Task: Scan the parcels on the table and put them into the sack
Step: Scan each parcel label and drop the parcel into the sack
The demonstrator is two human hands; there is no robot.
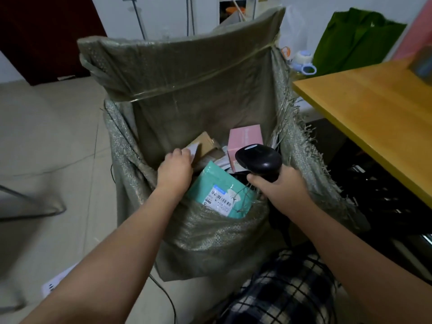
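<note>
Left hand [174, 170]: its fingertips lie out of our sight against the brown parcel [205, 142]; we cannot tell whether they grip it.
Scanner [258, 160]: we see only the head; the handle is buried in the right hand [280, 187].
Teal mailer [210, 181]: its lower part is behind the near wall of the sack [210, 230]; its label print is too small for us to read.
Pink box [244, 139]: the scanner head covers its lower corner; the lettering is blurred.
Table [374, 108]: cut off by the right edge.
Grey object [422, 64] on the table: blurred and cut off; we cannot identify it.
</note>
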